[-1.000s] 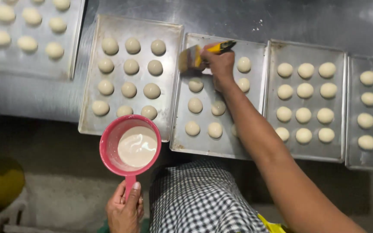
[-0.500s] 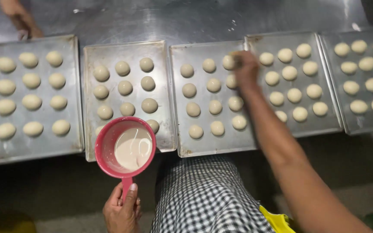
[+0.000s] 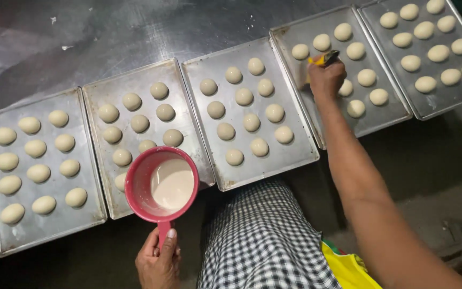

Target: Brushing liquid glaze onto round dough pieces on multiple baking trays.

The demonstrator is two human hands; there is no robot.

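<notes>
Five metal baking trays [image 3: 199, 160] side by side on the steel surface [image 3: 108, 37], roughly fifty-five visible dough balls [image 3: 216, 109], one red scoop [image 3: 161, 184] of pale wash below the trays, one yellow-handled brush [image 3: 324, 58], two hands [image 3: 159, 259]

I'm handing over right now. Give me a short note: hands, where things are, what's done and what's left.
Left hand: grips the handle of the red scoop, which holds pale liquid, at the near edge of the second tray.
Right hand: grip on a yellow-handled brush over the fourth tray.
Five trays of dough balls sit in a row on the metal table.
Done or left: the pictures cannot show which balls are brushed.
</notes>
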